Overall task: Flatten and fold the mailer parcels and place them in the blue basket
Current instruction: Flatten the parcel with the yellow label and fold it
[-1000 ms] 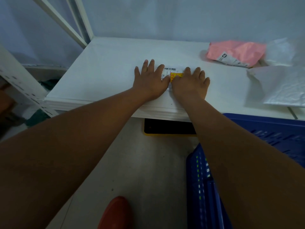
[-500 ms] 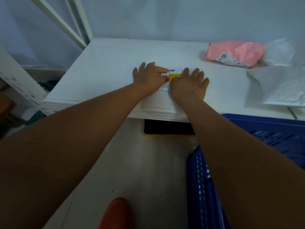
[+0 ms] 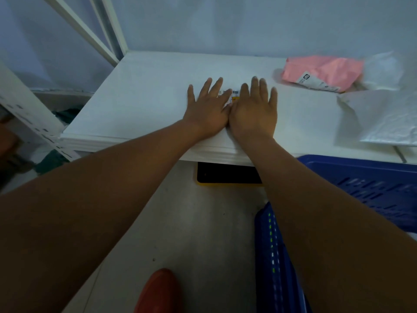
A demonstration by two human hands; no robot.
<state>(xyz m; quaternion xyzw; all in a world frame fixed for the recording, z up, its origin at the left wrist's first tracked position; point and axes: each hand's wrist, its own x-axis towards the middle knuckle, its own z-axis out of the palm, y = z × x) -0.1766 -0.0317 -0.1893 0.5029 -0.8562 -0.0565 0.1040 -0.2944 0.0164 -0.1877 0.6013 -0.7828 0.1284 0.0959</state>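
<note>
Pressing: left hand [image 3: 208,114] and right hand [image 3: 253,111], fingers spread, are flattening a white mailer [image 3: 233,96] on the tabletop [image 3: 146,98].
Waiting: pink mailer [image 3: 322,72] is lying right of the hands.
Blue basket [image 3: 361,181]: contents are not showing.

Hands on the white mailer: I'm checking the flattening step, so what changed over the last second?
The left hand, curled half a second ago, has spread flat again; the right hand stretched its fingers flat. Both stay pressing the white mailer. Nothing grasped or released. Pink mailer and blue basket unmoved.

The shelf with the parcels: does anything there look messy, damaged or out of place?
Nothing looks damaged or spilled. The pink mailer lies crumpled and askew at the back right, next to a puffy white mailer that overhangs the shelf edge. Both hands, left hand and right hand, press flat on a white labelled parcel.
</note>
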